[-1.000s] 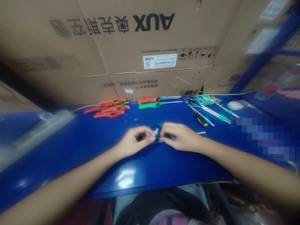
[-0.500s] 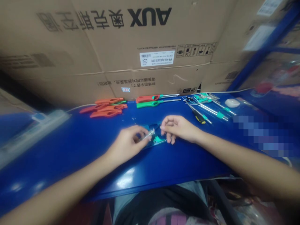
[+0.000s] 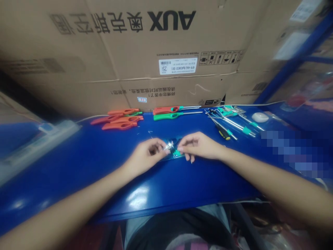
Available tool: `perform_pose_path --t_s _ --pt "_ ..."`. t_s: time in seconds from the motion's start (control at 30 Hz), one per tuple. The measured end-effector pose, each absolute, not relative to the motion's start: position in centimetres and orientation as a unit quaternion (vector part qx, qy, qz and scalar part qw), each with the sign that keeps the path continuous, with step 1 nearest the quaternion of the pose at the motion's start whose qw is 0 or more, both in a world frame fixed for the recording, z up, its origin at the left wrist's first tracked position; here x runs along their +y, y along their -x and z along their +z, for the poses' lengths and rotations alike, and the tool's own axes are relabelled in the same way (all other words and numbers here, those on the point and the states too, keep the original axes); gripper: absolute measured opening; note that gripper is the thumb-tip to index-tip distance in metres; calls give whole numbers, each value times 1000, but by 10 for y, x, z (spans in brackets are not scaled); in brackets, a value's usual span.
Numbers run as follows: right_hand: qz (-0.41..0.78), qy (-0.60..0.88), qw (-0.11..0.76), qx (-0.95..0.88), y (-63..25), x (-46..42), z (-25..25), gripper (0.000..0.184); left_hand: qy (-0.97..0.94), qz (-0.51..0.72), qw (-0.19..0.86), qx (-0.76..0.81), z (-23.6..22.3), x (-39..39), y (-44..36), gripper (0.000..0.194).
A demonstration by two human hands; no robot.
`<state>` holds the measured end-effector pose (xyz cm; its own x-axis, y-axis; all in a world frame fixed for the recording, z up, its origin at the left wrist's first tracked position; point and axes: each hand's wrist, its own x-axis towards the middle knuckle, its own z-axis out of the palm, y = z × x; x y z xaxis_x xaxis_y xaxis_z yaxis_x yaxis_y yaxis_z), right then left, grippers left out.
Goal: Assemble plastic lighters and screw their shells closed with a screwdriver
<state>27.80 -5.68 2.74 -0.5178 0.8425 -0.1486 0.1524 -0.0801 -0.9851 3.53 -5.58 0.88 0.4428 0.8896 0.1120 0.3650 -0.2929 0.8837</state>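
Observation:
My left hand (image 3: 147, 151) pinches a small clear, silvery piece (image 3: 169, 145) between thumb and fingers, its tip pointing right. Close on its right is my right hand (image 3: 199, 146), thumb and forefinger pressed together; whatever they hold is too small to make out. Beneath both hands, a transparent bluish sheet or tray lies on the blue table (image 3: 166, 187), and a green part with white wire (image 3: 177, 153) rests there, partly covered by my fingers.
Behind my hands lie several orange lighter handles (image 3: 121, 124), a red lighter (image 3: 166, 110) and a green lighter (image 3: 168, 117). A screwdriver (image 3: 224, 134), metal tubes with green pieces (image 3: 238, 125) and a white oval object (image 3: 260, 117) are at right. A cardboard wall (image 3: 117, 62) stands behind.
My right hand drew slightly away, uncovering the green part, then came back close to the left. The piece in my left hand is now tilted a little differently. The view shifts slightly.

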Motion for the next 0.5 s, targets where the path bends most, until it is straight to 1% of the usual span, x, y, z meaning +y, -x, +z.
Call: perform_pose_path --t_s 0.13,0.2,0.33,0.4,0.5 --pt "599 419 289 -618 -277 -56 25 43 -732 325 430 418 9 -57 -36 27" --pt "587 421 295 -626 -277 -56 25 44 -729 325 433 419 14 -58 -36 26" --pt "568 426 310 -632 -276 -55 25 45 -696 303 479 441 27 -62 -35 33" --pt "573 424 309 -630 -276 -55 25 42 -673 283 509 455 31 -63 -35 36" --pt "578 419 302 -631 -276 -55 25 37 -649 257 544 465 31 -62 -36 36"
